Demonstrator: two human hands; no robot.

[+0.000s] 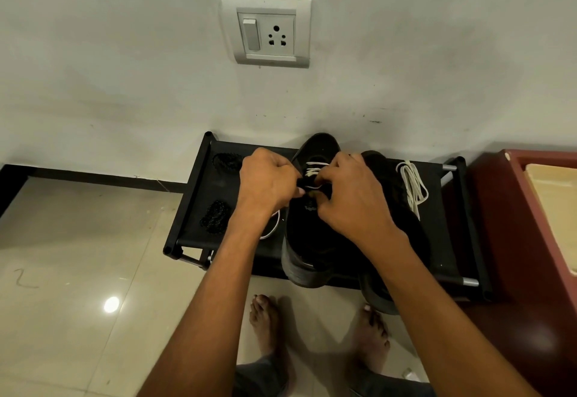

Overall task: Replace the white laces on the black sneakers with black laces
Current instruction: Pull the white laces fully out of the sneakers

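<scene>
Both hands (268, 182) (349, 192) pinching white lace (315, 169) on left sneaker (312, 240); best drawn out eyelet by eyelet, shoe steadied.

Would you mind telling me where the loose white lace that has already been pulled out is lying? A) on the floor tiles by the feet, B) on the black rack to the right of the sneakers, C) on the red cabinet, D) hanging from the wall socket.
B: the removed white lace lies in a loose bundle on the black rack, just right of the sneakers.
</scene>
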